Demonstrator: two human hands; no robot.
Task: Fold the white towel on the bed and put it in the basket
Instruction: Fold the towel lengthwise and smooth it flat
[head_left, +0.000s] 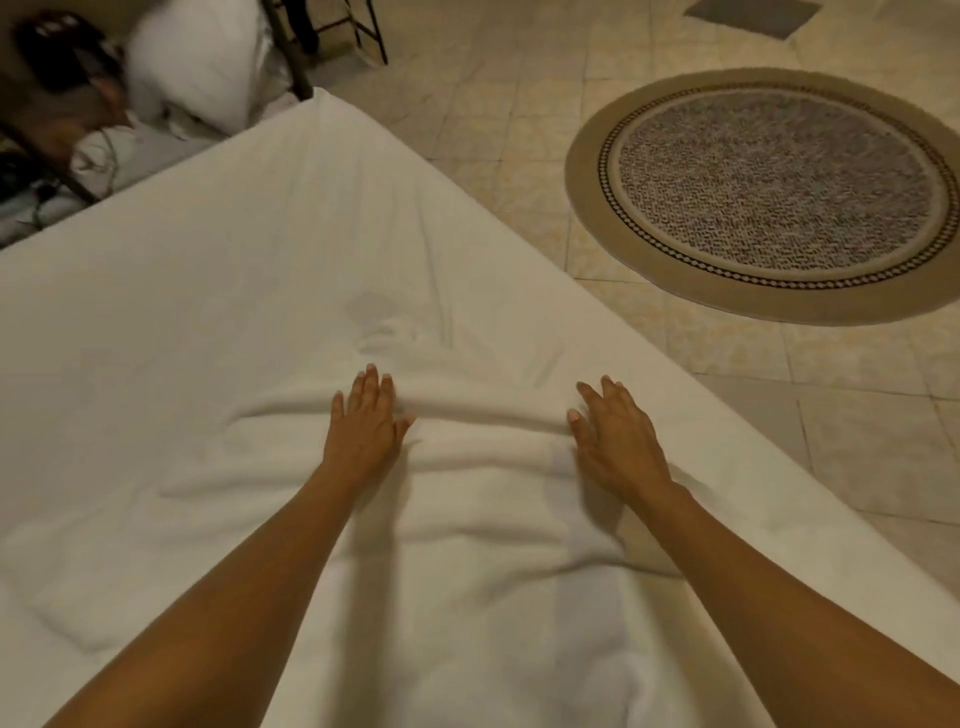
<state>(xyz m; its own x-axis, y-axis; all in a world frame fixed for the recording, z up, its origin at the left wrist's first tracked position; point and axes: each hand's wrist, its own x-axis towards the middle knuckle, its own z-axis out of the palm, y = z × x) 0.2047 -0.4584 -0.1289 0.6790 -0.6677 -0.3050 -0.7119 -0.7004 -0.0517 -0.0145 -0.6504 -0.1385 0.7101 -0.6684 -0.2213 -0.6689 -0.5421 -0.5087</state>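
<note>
The white towel (483, 499) lies spread and rumpled on the white bed (182, 322), hard to tell apart from the sheet. My left hand (366, 421) rests flat on it, palm down, fingers slightly apart. My right hand (613, 436) also lies flat on the towel, near the bed's right edge, fingers spread. A soft ridge of cloth runs between the two hands. Neither hand grips anything. No basket is in view.
A round patterned rug (774, 192) lies on the tiled floor (493, 104) to the right of the bed. Beyond the bed's far corner are white pillows (202, 57), dark clutter with cables (57, 119) and dark metal furniture legs (369, 31).
</note>
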